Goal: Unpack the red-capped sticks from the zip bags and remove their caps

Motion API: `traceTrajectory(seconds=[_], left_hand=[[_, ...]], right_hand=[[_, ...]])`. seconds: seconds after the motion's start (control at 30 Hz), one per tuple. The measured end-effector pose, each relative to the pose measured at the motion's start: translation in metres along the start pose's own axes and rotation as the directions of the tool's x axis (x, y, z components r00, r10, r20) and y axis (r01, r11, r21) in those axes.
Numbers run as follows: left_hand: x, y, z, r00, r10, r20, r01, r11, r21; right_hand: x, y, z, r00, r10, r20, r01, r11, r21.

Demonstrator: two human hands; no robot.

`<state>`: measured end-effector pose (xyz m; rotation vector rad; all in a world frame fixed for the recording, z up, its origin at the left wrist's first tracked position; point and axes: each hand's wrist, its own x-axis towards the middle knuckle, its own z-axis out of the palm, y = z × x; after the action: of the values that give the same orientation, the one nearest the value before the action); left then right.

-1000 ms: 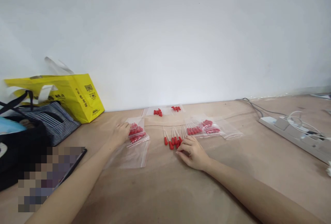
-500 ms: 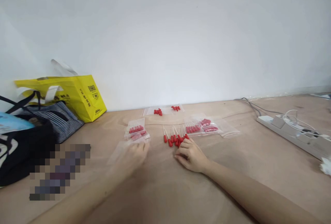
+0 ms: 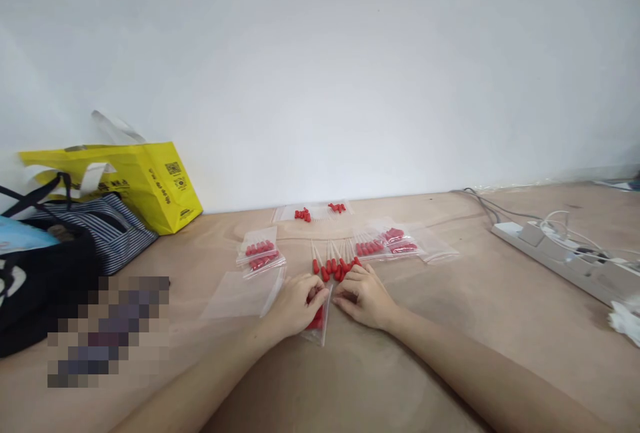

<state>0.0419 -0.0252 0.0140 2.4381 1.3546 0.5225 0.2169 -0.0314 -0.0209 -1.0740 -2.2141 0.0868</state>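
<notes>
Currently, left hand (image 3: pixel 295 306) grips a filled bag (image 3: pixel 316 321) just nearer than the loose red-tipped sticks (image 3: pixel 331 266); right hand (image 3: pixel 367 300) curls at their right edge, grip unclear. More filled packets (image 3: pixel 261 248) flank the sticks; loose ones lie unbagged.

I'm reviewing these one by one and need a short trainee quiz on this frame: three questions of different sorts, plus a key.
1. True or false: the left hand is touching a clear bag with red pieces inside.

2. On which side of the picture is the power strip?
a) left
b) centre
c) right

3. Fill in the blank: the loose sticks beside the right hand have ____ tips.

Key: 1 true; 2 c; 3 red.
</notes>
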Motion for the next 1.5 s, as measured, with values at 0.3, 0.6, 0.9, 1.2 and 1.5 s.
traceTrajectory(seconds=[0.3,0.6,0.9,1.2,1.5], left_hand=[[-0.022,0.011,0.003,0.997,-0.066,-0.034,0.065,0.998,-0.008],[-0.011,0.026,0.003,0.963,-0.262,0.066,0.258,0.964,0.071],[-0.006,0.001,0.004,0.962,-0.175,0.210,0.217,0.956,-0.199],[-0.007,0.001,0.003,0.972,-0.138,0.190,0.184,0.951,-0.249],[-0.006,-0.002,0.005,0.965,-0.140,0.220,0.217,0.900,-0.378]], right_hand=[[-0.001,-0.004,0.004,0.999,-0.037,0.036,0.039,0.997,-0.063],[-0.003,0.000,0.001,1.000,-0.019,0.017,0.019,0.999,-0.040],[-0.005,0.002,-0.003,0.990,-0.111,-0.084,0.110,0.994,-0.013],[-0.004,0.002,0.000,0.937,-0.348,-0.040,0.338,0.928,-0.155],[-0.002,0.003,0.000,0.914,-0.403,-0.050,0.392,0.907,-0.156]])
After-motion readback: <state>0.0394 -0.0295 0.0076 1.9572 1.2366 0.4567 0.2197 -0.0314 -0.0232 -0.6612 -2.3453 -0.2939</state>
